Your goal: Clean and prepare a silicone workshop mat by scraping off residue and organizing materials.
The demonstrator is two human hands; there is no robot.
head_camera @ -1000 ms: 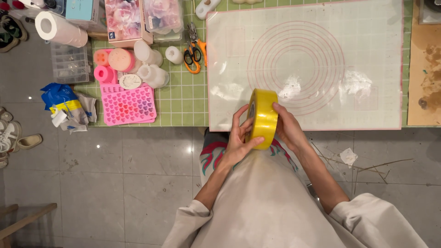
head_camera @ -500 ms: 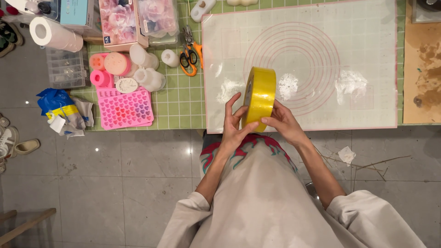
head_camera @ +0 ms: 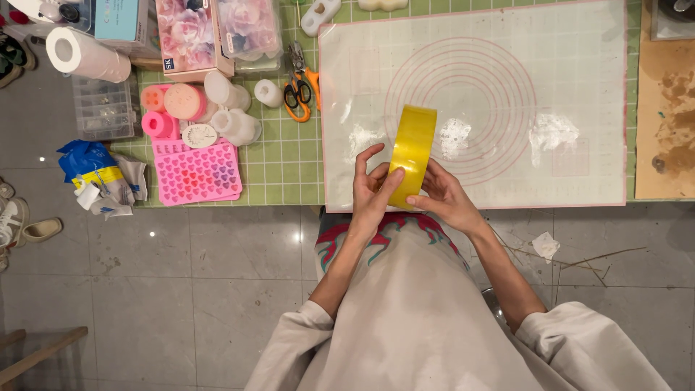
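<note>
Fingers (head_camera: 376, 181) of left hand (head_camera: 373, 192) curled against near face of yellow tape roll (head_camera: 413, 153), thumb and forefinger pinching its lower rim. Right hand (head_camera: 443, 195) cupping the opposite side, fingertips pressed at the roll's bottom edge; both hands closed on it. Roll held on edge above near border of translucent silicone baking mat (head_camera: 579, 87); contact with mat cannot be told. Glossy, smooth outer band facing the head camera, a narrow upright oblong, long axis running 12 to 6 o'clock with slight lean toward 1; core hole facing sideways, 9 to 3. Mat flat, rectangular, printed with pink concentric rings, dusted with white powdery smears. Beneath it a green gridded cutting mat (head_camera: 289, 159). Both forearms bare, rising from loose pale sleeves, wrists converging at the roll, elbows out toward 7 and 5.

At 10 o'clock: orange-handled scissors (head_camera: 297, 90); farther at 9, pink heart-cavity silicone mould (head_camera: 195, 174), soft and dimpled. At far 10, white paper roll (head_camera: 87, 54), cylindrical. Grey polished tile floor (head_camera: 181, 289) below.
</note>
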